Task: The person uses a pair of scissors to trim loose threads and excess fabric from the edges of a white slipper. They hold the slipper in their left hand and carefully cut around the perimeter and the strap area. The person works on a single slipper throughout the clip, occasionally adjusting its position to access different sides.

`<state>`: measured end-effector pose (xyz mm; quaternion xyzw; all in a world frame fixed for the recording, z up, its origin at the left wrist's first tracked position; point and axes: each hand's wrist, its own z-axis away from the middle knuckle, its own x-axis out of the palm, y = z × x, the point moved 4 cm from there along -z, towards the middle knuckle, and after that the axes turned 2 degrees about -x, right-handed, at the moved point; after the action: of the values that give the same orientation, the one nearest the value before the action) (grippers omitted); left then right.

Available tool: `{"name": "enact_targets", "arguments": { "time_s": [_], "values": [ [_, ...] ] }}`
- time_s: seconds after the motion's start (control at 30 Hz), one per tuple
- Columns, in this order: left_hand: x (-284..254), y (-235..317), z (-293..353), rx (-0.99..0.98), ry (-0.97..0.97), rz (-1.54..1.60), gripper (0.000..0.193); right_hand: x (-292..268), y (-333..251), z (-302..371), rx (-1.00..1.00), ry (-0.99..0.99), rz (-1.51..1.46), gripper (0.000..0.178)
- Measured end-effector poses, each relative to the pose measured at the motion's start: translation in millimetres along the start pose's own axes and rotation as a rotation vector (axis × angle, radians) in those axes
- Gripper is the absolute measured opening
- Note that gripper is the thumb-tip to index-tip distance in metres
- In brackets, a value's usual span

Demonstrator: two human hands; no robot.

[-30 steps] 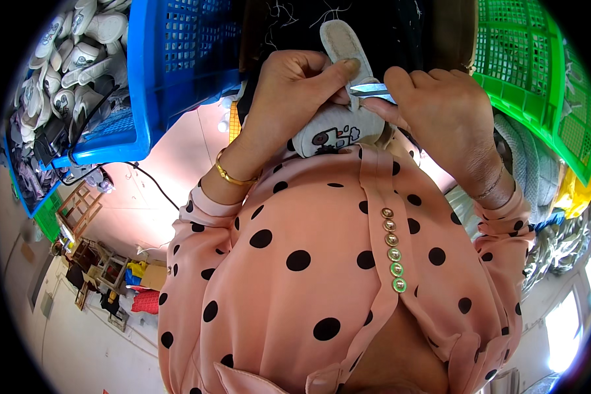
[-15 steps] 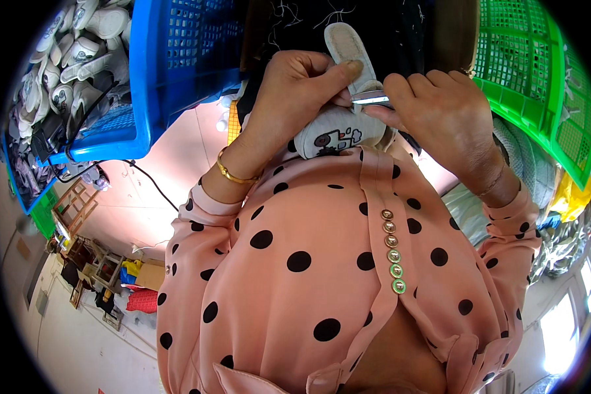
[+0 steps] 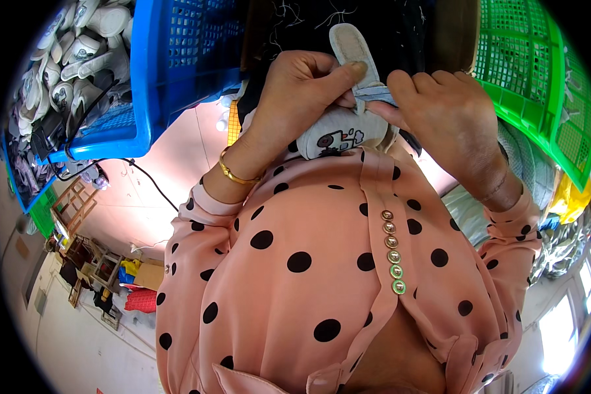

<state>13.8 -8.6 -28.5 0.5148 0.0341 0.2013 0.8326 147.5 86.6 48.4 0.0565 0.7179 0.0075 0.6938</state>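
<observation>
My left hand (image 3: 301,92) is closed on a small off-white cloth shoe (image 3: 373,131) held close to my body. Its thumb and fingers pinch the shoe near the base of a strap (image 3: 352,44) that points away from me, rough lining up. Dark embroidery like a little vehicle decorates the part nearest me. My right hand (image 3: 448,117) grips small metal thread snips (image 3: 377,96), mostly hidden in the fingers. The pointed blades reach leftward to the strap's base, close to the left fingertips. Whether they are touching thread is too small to tell.
At the left stands a blue plastic basket (image 3: 141,98), beside a heap of similar off-white shoes (image 3: 79,59). A green basket (image 3: 515,98) is at the right. Dark cloth with loose white threads (image 3: 328,16) lies beyond my hands. A black cable (image 3: 152,180) hangs at the left.
The shoe and both hands have shifted very slightly to the right. The snips have turned a little, and their blades show more darkly now. Both hands keep their hold.
</observation>
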Motion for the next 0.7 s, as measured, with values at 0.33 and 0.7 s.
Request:
{"name": "enact_targets", "arguments": {
  "time_s": [0.33, 0.7],
  "values": [
    [1.0, -1.1, 1.3, -0.015, 0.019, -0.013, 0.031, -7.5, -0.1, -6.2, -0.132, 0.021, 0.085, 0.033],
    [3.7, -1.4, -0.3, -0.025, 0.023, -0.026, 0.032, -5.8, -0.4, -7.9, -0.216, -0.015, 0.173, 0.027]
  ]
}}
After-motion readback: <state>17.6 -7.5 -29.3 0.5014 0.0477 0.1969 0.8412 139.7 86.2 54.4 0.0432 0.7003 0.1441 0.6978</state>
